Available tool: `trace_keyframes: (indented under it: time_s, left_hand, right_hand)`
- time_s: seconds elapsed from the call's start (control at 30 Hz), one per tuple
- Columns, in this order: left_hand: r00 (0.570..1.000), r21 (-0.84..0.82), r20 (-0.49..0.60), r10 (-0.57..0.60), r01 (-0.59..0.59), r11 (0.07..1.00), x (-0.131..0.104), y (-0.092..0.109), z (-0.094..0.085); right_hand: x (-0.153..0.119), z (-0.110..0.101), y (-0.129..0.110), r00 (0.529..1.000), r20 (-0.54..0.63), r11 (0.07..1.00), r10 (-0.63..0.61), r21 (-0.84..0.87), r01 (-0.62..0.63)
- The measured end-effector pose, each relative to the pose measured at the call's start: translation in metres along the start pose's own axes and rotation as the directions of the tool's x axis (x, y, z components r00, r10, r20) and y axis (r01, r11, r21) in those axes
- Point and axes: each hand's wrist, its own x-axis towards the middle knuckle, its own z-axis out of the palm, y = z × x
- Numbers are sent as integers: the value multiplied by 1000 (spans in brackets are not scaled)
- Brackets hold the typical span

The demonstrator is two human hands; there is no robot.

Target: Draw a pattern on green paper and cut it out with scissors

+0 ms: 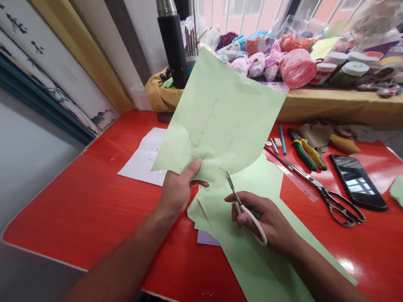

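Observation:
My left hand (pixel 181 182) pinches the lower edge of a light green paper sheet (pixel 233 113), thumb on top and fingers beneath. Faint pencil lines run across this sheet, which is raised above the table and slightly curled. In my right hand (pixel 261 214) is a pair of small scissors (pixel 258 230) with white handles. Their blades point up and left, with the tips at the sheet's lower edge, right of my left thumb. Whether the blades are cutting into the paper I cannot tell. Below lie more green sheets (pixel 267 260).
The red table (pixel 78 201) carries a white drawn-on paper (pixel 141 163), large metal scissors (pixel 324 191), green-yellow pliers (pixel 307 153), a phone (pixel 359 182), a blue pen (pixel 282 139) and a clear ruler (pixel 296 180). Behind stand a black flask (pixel 174 50) and several jars (pixel 349 73) on a ledge.

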Motion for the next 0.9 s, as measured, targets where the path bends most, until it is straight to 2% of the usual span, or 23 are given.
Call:
trace_keyframes:
  time_s: [0.47,0.9]
  left_hand:
    - [996,-63,12,-83,84,994,-2,3,5]
    - [998,-21,-7,-65,65,998,-2,2,5]
  right_hand:
    - [-1,-1,-3,1000,-16,1000,2,-5,-2]
    - [-1,-2,-5,1000,-28,998,-3,-70,1]
